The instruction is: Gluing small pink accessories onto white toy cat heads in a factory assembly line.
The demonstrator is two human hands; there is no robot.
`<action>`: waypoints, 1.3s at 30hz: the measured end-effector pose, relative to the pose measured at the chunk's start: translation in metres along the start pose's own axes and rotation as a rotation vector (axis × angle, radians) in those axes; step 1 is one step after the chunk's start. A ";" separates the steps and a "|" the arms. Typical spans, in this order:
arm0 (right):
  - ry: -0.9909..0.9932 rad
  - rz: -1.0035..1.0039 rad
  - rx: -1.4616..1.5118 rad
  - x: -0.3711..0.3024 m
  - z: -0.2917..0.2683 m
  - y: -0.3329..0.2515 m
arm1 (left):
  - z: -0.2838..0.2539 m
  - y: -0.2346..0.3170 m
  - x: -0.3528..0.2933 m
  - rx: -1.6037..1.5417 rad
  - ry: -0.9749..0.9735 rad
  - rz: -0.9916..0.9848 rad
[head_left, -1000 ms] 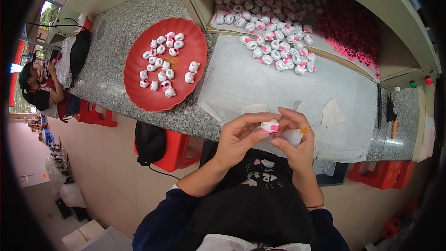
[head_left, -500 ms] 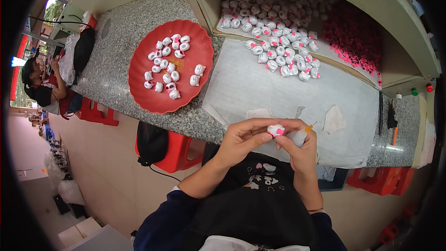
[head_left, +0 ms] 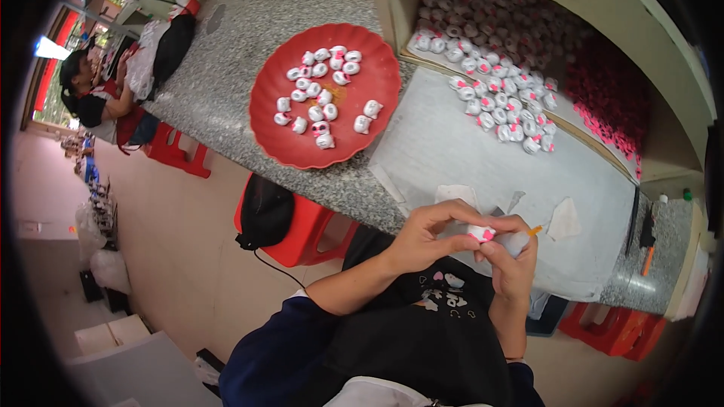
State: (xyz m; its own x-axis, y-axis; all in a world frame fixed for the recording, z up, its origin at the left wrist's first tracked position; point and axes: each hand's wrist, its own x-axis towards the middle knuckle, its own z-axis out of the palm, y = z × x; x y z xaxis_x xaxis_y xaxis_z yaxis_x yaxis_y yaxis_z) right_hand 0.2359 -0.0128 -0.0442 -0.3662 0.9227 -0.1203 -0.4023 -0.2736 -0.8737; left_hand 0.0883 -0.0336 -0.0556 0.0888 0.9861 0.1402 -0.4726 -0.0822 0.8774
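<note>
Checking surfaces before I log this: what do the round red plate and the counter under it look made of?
The red plate looks like glossy plastic: even colour, soft sheen, thin scalloped rim, though lacquered ware can't be ruled out. The counter looks like polished granite or a similar stone: grey speckled grain with a smooth face.

Both hands (head_left: 467, 241) around small white-pink piece (head_left: 480, 233)

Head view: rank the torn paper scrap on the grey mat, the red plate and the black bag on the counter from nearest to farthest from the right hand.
1. Torn paper scrap: just beyond the right hand, on the grey mat.
2. Red plate: farther out, to the left, holding small white pieces.
3. Black bag: farthest, at the counter's far left end.
</note>
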 end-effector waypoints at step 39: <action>0.231 -0.138 -0.085 -0.011 -0.025 -0.048 | -0.002 0.004 0.059 0.080 -0.063 -0.196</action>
State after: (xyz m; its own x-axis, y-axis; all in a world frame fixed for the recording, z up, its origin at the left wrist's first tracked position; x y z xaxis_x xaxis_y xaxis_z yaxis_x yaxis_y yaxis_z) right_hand 0.2803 -0.0026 -0.0127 -0.1078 0.9898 -0.0930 -0.3594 -0.1261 -0.9246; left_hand 0.0903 0.0242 -0.0451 0.2280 0.9736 -0.0106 -0.3698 0.0967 0.9241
